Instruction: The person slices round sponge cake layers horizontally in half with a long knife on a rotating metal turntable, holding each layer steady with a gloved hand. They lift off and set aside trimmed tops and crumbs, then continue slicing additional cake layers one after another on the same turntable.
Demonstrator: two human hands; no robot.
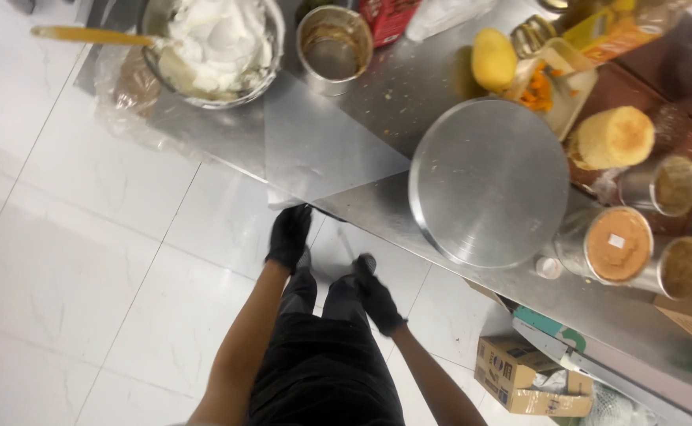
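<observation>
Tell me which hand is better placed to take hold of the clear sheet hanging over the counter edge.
Probably the left hand: its gloved fingertips sit right under the clear sheet's overhanging corner. The right hand hangs lower, beside the legs, apart from the counter.

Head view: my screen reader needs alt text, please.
Two black-gloved hands, left and right, hang empty below the edge of a steel counter. On it sit a round silver turntable, a metal bowl of white cream and a yellow sponge cake.
</observation>
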